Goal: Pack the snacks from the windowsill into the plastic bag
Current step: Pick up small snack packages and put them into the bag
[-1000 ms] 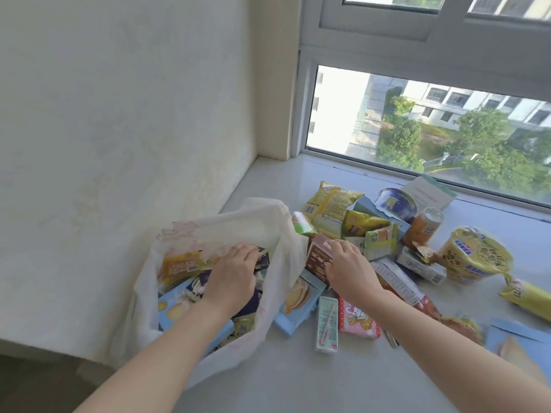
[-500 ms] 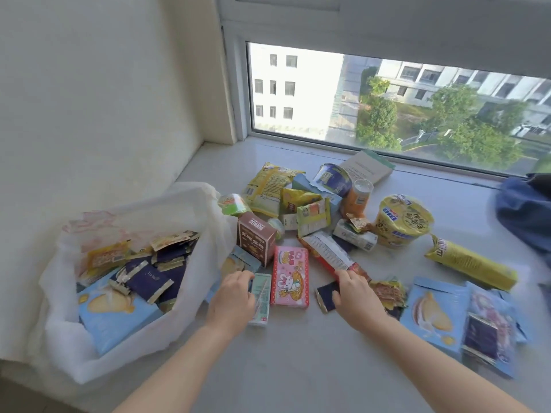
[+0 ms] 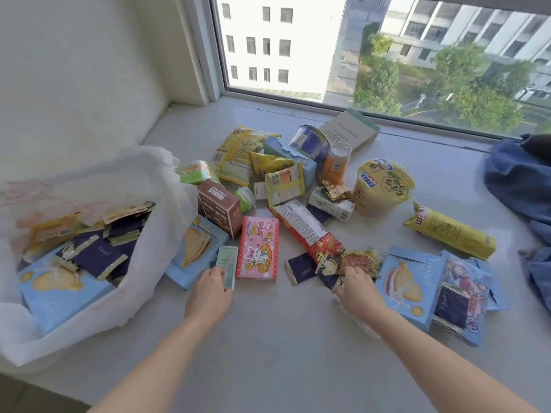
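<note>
The left hand (image 3: 208, 295) grips a slim green packet (image 3: 228, 265) beside the pink box (image 3: 258, 248). The right hand (image 3: 357, 293) pinches a dark wrapper (image 3: 326, 274) on the windowsill (image 3: 283, 353), well apart from the plastic bag (image 3: 155, 222).

Single head view, looking forward-down over windowsill (image 3: 268, 353) toward window (image 3: 387, 55), close range.

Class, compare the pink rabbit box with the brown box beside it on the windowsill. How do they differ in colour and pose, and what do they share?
Colour: the pink rabbit box is pink with a cartoon rabbit; the brown box is dark brown with white lettering.
Pose: the pink rabbit box lies flat, face up; the brown box stands taller, tilted, showing its top and side.
Shared: both are rectangular cartons on the windowsill, outside the plastic bag, and neither hand touches them.
</note>
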